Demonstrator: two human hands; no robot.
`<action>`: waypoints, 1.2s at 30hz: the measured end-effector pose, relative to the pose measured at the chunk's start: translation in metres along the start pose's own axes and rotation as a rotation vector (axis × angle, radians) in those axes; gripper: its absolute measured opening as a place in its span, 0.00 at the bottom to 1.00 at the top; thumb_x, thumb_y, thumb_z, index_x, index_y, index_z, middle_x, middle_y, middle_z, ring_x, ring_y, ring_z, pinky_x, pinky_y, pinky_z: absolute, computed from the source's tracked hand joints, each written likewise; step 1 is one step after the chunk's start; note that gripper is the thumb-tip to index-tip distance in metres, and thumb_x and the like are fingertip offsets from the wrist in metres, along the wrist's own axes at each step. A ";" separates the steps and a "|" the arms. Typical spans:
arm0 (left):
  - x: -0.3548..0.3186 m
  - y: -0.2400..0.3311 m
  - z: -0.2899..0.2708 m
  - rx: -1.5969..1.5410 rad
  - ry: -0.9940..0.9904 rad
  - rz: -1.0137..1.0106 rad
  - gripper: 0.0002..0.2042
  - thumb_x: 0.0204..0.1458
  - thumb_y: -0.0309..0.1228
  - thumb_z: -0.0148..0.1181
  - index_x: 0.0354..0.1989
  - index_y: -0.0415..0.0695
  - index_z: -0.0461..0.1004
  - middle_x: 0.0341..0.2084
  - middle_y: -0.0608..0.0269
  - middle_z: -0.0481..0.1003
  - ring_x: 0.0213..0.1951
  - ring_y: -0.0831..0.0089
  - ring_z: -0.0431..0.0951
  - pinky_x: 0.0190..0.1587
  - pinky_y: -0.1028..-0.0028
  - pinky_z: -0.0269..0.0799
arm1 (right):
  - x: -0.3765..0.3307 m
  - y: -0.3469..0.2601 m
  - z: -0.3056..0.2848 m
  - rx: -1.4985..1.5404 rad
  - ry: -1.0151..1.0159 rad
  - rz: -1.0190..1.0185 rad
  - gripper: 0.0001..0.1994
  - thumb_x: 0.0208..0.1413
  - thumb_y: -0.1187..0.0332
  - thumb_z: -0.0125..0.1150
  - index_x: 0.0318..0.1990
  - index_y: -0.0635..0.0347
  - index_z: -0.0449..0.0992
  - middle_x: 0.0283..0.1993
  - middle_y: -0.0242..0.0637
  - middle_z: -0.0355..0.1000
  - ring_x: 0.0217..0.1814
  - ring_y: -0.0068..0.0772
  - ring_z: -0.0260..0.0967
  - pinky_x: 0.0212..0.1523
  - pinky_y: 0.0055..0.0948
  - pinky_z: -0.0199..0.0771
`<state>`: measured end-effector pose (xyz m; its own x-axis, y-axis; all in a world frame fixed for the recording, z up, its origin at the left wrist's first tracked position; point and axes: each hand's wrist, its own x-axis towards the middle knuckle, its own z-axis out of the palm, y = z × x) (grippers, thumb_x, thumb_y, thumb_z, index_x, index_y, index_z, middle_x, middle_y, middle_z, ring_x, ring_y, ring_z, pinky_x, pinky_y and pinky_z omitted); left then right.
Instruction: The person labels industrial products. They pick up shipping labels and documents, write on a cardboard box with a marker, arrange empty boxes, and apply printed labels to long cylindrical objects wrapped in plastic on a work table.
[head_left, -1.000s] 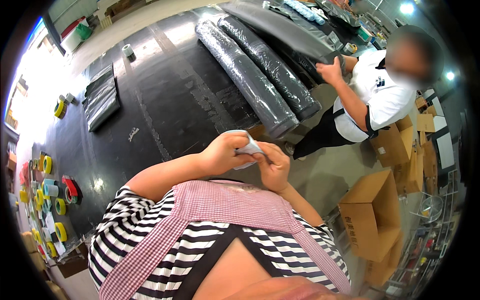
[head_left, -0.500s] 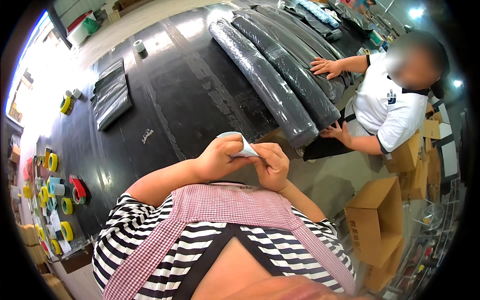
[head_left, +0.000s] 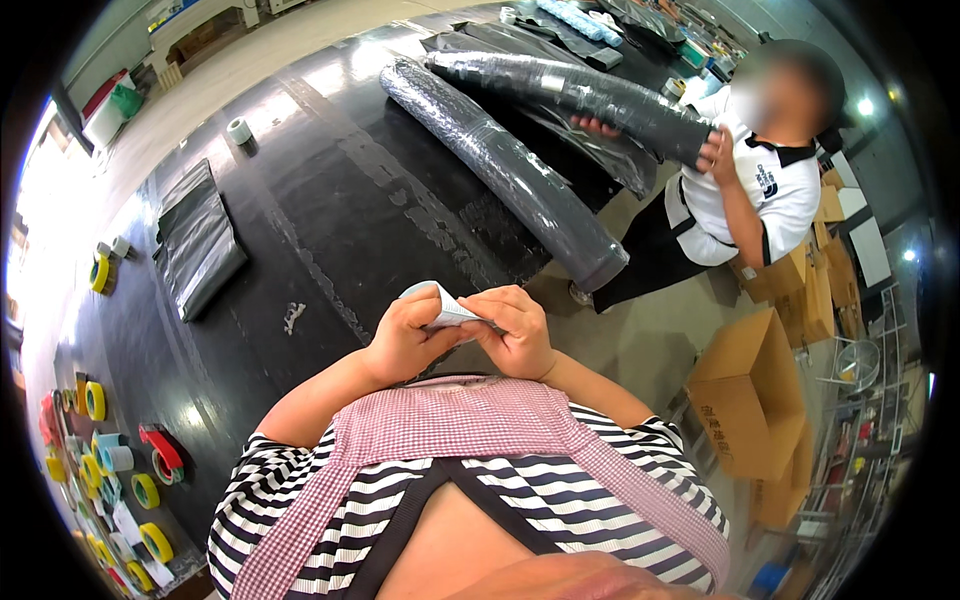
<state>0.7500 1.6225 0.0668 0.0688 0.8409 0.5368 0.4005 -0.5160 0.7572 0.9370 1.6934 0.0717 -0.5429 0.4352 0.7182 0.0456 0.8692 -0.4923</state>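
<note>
Just in front of my chest, my left hand [head_left: 404, 338] and my right hand [head_left: 513, 332] pinch a small white curled piece of paper [head_left: 451, 313] between them. The paper is bent into a cone-like shape, its pale outer side showing faint marks. Fingers of both hands are closed on it, and the fingertips nearly meet. Beyond my hands is the edge of a large black-topped table [head_left: 350, 230]. A long roll wrapped in black film [head_left: 510, 180] lies on it, past my right hand.
At the right, a co-worker [head_left: 765, 190] holds a second black-wrapped roll [head_left: 570, 88] in both hands. A folded black sheet [head_left: 200, 240] and a tape roll [head_left: 239, 131] lie on the table. Several yellow tapes [head_left: 145, 490] and a red tape dispenser [head_left: 160, 448] sit left; open cardboard boxes [head_left: 740, 420] stand right.
The co-worker has lifted the second black-wrapped roll off the table and swung its near end up to the right. My hands still hold the paper, turning it slightly. The view has shifted.
</note>
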 end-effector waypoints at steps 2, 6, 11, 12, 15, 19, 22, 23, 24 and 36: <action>0.004 0.000 -0.001 -0.018 -0.020 0.015 0.18 0.41 0.25 0.74 0.17 0.39 0.64 0.19 0.60 0.63 0.21 0.68 0.63 0.22 0.67 0.56 | 0.000 -0.003 -0.002 -0.017 0.009 0.022 0.12 0.51 0.70 0.69 0.43 0.61 0.81 0.40 0.38 0.78 0.40 0.37 0.75 0.41 0.31 0.74; 0.023 0.003 0.002 -0.059 -0.057 0.066 0.16 0.42 0.25 0.72 0.19 0.39 0.66 0.20 0.58 0.64 0.22 0.65 0.65 0.23 0.66 0.58 | 0.006 -0.005 -0.014 -0.069 0.046 0.026 0.12 0.50 0.71 0.69 0.43 0.61 0.81 0.40 0.38 0.78 0.40 0.38 0.75 0.40 0.32 0.74; 0.055 0.003 0.016 -0.036 -0.097 0.076 0.07 0.44 0.24 0.69 0.31 0.40 0.76 0.24 0.55 0.72 0.29 0.57 0.75 0.31 0.66 0.69 | 0.017 0.015 -0.041 -0.174 0.076 -0.024 0.12 0.51 0.74 0.67 0.44 0.61 0.81 0.41 0.39 0.79 0.40 0.39 0.75 0.40 0.31 0.75; 0.062 0.002 0.022 -0.013 -0.119 0.062 0.07 0.45 0.24 0.68 0.32 0.39 0.77 0.26 0.54 0.72 0.29 0.57 0.75 0.31 0.66 0.69 | 0.018 0.023 -0.047 -0.168 0.090 -0.012 0.11 0.52 0.75 0.66 0.44 0.61 0.81 0.41 0.39 0.79 0.40 0.39 0.75 0.41 0.30 0.75; 0.088 -0.005 0.043 -0.048 -0.157 -0.081 0.08 0.47 0.25 0.67 0.33 0.37 0.76 0.30 0.53 0.73 0.30 0.57 0.75 0.34 0.65 0.70 | 0.020 0.054 -0.069 -0.122 0.115 0.096 0.10 0.51 0.73 0.67 0.42 0.57 0.82 0.38 0.36 0.80 0.39 0.35 0.75 0.41 0.30 0.75; 0.133 -0.014 0.081 -0.012 -0.231 -0.166 0.09 0.48 0.25 0.66 0.35 0.35 0.76 0.32 0.54 0.72 0.32 0.57 0.75 0.37 0.64 0.71 | 0.022 0.110 -0.114 -0.047 0.101 0.156 0.09 0.52 0.70 0.67 0.42 0.58 0.83 0.37 0.37 0.80 0.38 0.34 0.76 0.40 0.27 0.74; 0.177 -0.023 0.108 0.058 -0.266 -0.193 0.09 0.50 0.26 0.65 0.35 0.34 0.75 0.33 0.53 0.72 0.35 0.58 0.75 0.40 0.66 0.71 | 0.030 0.165 -0.163 0.179 0.006 0.266 0.09 0.55 0.68 0.67 0.41 0.59 0.82 0.36 0.39 0.79 0.35 0.32 0.76 0.39 0.24 0.73; 0.190 -0.026 0.114 0.063 -0.275 -0.225 0.09 0.50 0.27 0.64 0.36 0.34 0.75 0.33 0.53 0.72 0.36 0.58 0.75 0.40 0.66 0.71 | 0.031 0.182 -0.182 0.263 -0.050 0.351 0.08 0.57 0.66 0.66 0.39 0.62 0.82 0.35 0.37 0.80 0.34 0.26 0.75 0.38 0.22 0.72; 0.204 -0.028 0.119 0.070 -0.288 -0.261 0.09 0.50 0.27 0.64 0.36 0.33 0.75 0.33 0.53 0.72 0.36 0.58 0.75 0.40 0.66 0.71 | 0.035 0.202 -0.199 0.414 -0.073 0.435 0.08 0.58 0.67 0.65 0.38 0.62 0.82 0.35 0.36 0.80 0.34 0.25 0.74 0.38 0.22 0.71; 0.293 -0.044 0.147 0.165 -0.137 -0.873 0.13 0.48 0.31 0.67 0.41 0.37 0.80 0.31 0.56 0.81 0.33 0.72 0.78 0.41 0.70 0.73 | 0.087 0.360 -0.308 0.782 -0.155 0.965 0.18 0.62 0.51 0.59 0.40 0.59 0.81 0.40 0.34 0.80 0.42 0.22 0.74 0.40 0.21 0.66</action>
<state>0.8865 1.9154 0.1366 -0.2173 0.9404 -0.2615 0.4863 0.3366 0.8064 1.1651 2.1167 0.1082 -0.6602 0.7386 -0.1366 -0.0017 -0.1833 -0.9830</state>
